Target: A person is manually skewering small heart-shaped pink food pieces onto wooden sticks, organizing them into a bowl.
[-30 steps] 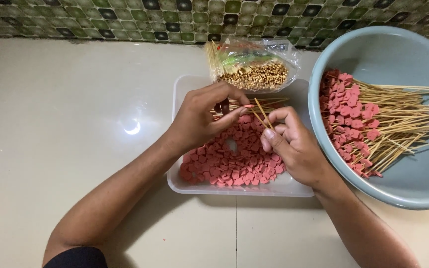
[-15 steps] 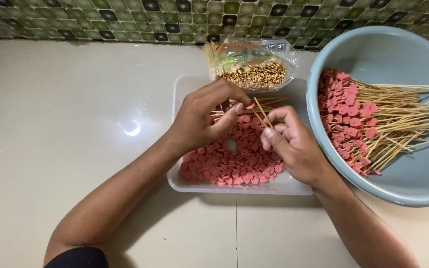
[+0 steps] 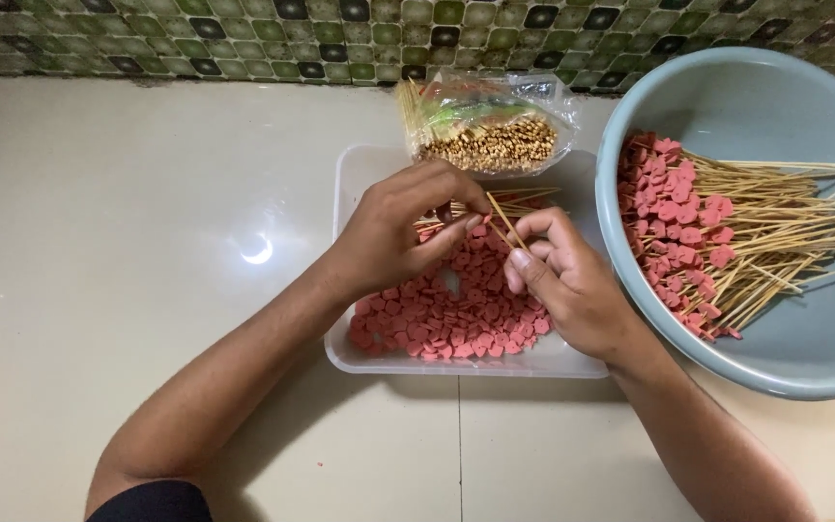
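Observation:
My left hand [image 3: 400, 230] hovers over a clear plastic tray [image 3: 352, 189] holding several small pink sausage slices [image 3: 456, 319]. Its fingertips pinch together near the tip of a thin bamboo skewer [image 3: 505, 221]; a slice between them cannot be made out. My right hand [image 3: 564, 280] grips that skewer, tip pointing up-left toward the left fingers. Loose bare skewers lie in the tray's far end.
A light blue basin [image 3: 775, 106] at the right holds several finished skewers [image 3: 727, 232] with pink slices on their left ends. A clear plastic bag of bare skewers [image 3: 487, 130] lies behind the tray. A green mosaic-tile wall [image 3: 244, 39] borders the glossy cream tiled surface [image 3: 128, 242].
Both hands stay over the tray with only slight finger shifts around the skewer tip.

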